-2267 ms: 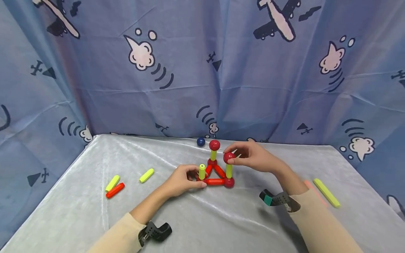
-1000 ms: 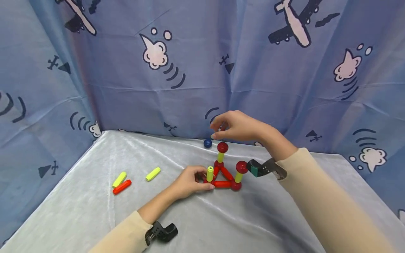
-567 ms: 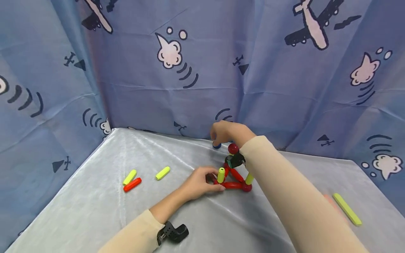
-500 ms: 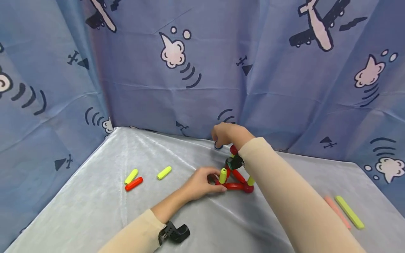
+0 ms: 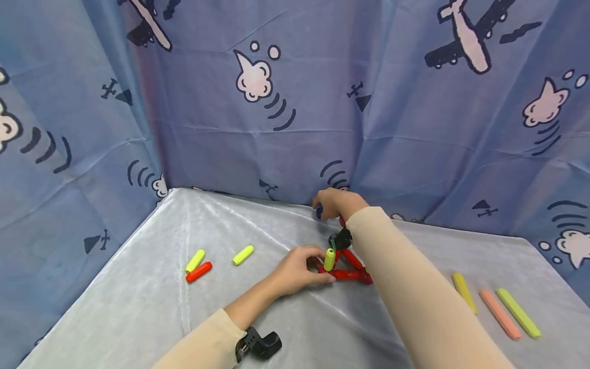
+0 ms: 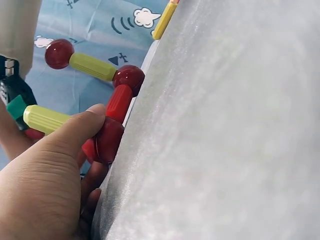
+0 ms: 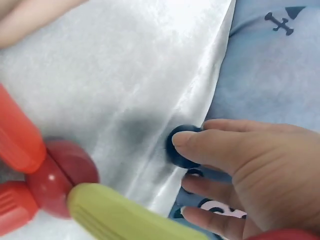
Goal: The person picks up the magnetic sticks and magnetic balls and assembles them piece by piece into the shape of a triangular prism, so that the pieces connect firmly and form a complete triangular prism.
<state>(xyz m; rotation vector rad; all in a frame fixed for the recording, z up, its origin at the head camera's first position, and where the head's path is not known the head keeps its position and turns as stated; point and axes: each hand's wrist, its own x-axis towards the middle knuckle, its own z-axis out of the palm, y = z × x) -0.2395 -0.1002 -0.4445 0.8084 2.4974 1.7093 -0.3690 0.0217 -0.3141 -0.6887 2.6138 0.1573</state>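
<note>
My left hand [image 5: 298,272] grips the near-left red ball [image 6: 109,140] of a magnetic-looking triangle frame, thumb on one side and fingers on the other. Red rods [image 5: 346,275] join the frame's red balls on the table. From the gripped corner a yellow-green rod [image 5: 329,260] stands upright with a bare top. Another yellow-green rod [image 6: 92,66] carries a red ball [image 6: 59,53] at its end. At the table's back edge my right hand [image 5: 338,203] pinches a dark blue ball [image 7: 184,146] between thumb and fingers. The right sleeve hides part of the frame in the head view.
Two yellow-green rods [image 5: 195,261] [image 5: 243,255] and a red rod [image 5: 199,272] lie on the left of the table. At right lie longer sticks: dark yellow [image 5: 464,292], salmon [image 5: 500,313] and yellow-green [image 5: 519,312]. A patterned blue curtain [image 5: 295,102] hangs behind.
My right hand has let go of the red ball on the near-right rod, moved back and left, and taken hold of the blue ball. My left hand has kept its grip on the frame.
</note>
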